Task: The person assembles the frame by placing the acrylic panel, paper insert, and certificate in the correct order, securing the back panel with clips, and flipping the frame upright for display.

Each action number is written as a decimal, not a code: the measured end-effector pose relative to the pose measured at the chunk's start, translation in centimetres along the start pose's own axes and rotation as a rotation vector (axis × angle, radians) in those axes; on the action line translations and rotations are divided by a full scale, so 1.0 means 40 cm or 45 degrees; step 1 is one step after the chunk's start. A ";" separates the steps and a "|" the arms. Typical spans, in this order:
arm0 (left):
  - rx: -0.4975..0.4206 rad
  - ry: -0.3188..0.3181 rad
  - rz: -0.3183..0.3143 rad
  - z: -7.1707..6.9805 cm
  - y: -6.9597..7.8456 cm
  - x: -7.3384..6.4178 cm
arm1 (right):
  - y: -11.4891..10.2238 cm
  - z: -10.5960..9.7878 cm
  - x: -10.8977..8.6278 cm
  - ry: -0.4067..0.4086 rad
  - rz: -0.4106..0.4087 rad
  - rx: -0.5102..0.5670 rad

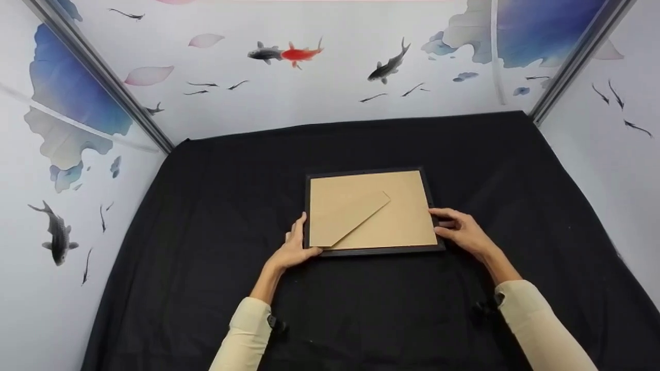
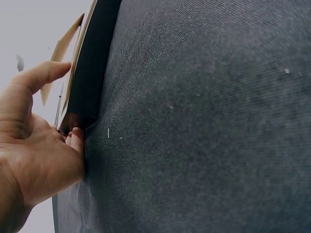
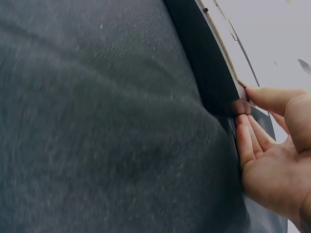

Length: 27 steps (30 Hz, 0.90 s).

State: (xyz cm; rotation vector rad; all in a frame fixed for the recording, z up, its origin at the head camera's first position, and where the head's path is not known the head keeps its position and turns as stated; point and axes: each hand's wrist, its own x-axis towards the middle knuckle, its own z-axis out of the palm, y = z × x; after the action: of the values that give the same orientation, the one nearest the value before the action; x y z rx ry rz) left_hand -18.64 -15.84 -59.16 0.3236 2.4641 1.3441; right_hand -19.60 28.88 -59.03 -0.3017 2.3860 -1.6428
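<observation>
A black picture frame [image 1: 382, 252] lies back up on the black cloth, its tan backing board [image 1: 407, 221] showing. A slanted tan easel stand [image 1: 350, 216] rests over the board's left half, its narrow end toward the upper right. My left hand [image 1: 293, 252] holds the near left corner, thumb at the near edge and fingers along the left side. At the right side, my right hand [image 1: 464, 232] holds the frame's edge between thumb and fingers. In the right wrist view, the thumb of the right hand [image 3: 279, 150] sits at the board's edge with fingertips against the black side.
Black cloth [image 1: 232, 206] covers the table around the frame. White panels [image 1: 335, 98] printed with fish and leaves stand at the back and both sides, joined by metal posts [image 1: 582, 62]. A dark wrist device [image 1: 276, 324] shows at the left cuff.
</observation>
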 end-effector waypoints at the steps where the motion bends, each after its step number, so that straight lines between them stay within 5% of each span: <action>1: 0.006 -0.001 0.002 -0.001 -0.001 -0.001 | -0.003 0.004 0.003 0.016 0.019 0.004; 8: 0.031 0.004 0.011 0.003 -0.004 -0.005 | -0.040 0.034 0.012 0.102 0.048 -0.061; 18: -0.230 -0.066 0.119 -0.038 -0.025 0.000 | 0.014 0.014 0.003 0.010 -0.022 -0.111; 27: 0.011 0.065 0.147 -0.037 -0.025 0.009 | -0.003 0.010 -0.005 -0.051 -0.029 -0.156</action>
State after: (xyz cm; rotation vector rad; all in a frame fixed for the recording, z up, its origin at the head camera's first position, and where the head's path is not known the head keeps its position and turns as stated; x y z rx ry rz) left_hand -19.58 -17.40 -59.31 0.4456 2.5286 1.4041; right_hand -19.28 28.56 -59.03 -0.3808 2.4670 -1.4880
